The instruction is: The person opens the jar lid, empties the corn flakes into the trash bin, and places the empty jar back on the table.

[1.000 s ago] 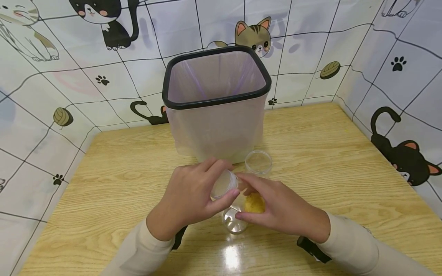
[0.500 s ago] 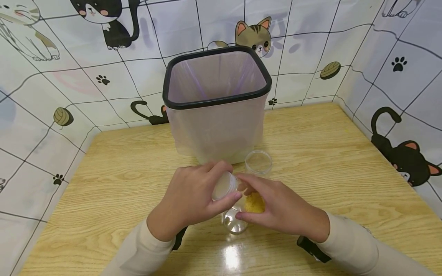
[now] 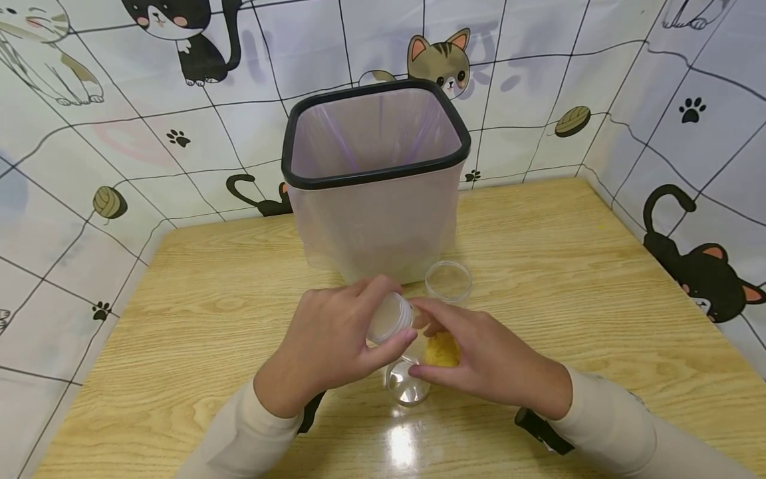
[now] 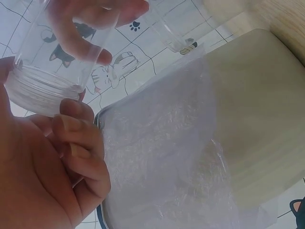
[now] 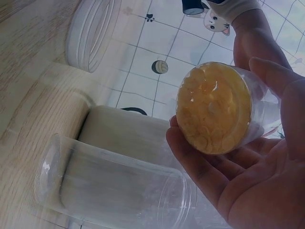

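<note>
In the head view, my left hand grips the clear screw lid at the end of a clear plastic jar, thumb and fingers round its edge. My right hand holds the jar's body, which lies tilted between the hands. Something yellow fills the jar's bottom end in the right wrist view. Ridged rings show round the lid in the left wrist view. A second clear jar stands uncapped on the table beyond the right hand. Below the hands lies a loose clear lid.
A pale bin with a black rim and a plastic liner stands behind the hands. The wooden table meets cat-patterned sheeting at the back and both sides.
Both hands keep hold of the jar and its lid. The right hand has risen very slightly in the head view; the bin, second jar and loose lid stay put.
</note>
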Demonstrator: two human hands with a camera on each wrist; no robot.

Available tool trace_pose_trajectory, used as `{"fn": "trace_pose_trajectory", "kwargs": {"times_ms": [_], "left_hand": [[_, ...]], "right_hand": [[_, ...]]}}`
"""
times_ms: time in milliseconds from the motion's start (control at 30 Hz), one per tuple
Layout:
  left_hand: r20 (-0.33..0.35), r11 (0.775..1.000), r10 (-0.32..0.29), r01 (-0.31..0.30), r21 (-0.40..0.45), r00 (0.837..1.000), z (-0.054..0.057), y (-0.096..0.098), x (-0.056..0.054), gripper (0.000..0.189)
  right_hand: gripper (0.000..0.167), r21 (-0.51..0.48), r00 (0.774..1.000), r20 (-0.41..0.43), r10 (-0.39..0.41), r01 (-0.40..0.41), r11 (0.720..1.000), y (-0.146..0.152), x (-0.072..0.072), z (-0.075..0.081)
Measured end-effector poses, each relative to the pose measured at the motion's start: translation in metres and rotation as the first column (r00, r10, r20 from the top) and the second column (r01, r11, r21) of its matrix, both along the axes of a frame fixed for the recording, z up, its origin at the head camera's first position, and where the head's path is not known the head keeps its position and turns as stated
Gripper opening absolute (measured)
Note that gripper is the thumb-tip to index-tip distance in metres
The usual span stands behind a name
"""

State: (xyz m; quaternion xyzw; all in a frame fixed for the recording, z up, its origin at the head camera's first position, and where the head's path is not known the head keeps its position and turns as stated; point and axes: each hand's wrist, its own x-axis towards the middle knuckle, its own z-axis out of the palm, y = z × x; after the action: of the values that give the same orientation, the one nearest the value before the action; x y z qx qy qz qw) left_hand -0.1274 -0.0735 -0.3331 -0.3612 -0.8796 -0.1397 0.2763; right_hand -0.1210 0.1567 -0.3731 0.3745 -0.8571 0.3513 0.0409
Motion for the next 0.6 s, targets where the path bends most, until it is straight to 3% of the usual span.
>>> {"fn": "trace_pose_trajectory", "kwargs": {"times_ms": [600], "left_hand": [[0.005,0.998,0.06,-0.06,0.012,0.998,0.0008,-0.0001,-0.0003,0.049]], "right_hand": [[0.071,0.005,1.0,-0.011,-0.002,0.002,1.0,-0.0015,-0.0007,0.0018]]}}
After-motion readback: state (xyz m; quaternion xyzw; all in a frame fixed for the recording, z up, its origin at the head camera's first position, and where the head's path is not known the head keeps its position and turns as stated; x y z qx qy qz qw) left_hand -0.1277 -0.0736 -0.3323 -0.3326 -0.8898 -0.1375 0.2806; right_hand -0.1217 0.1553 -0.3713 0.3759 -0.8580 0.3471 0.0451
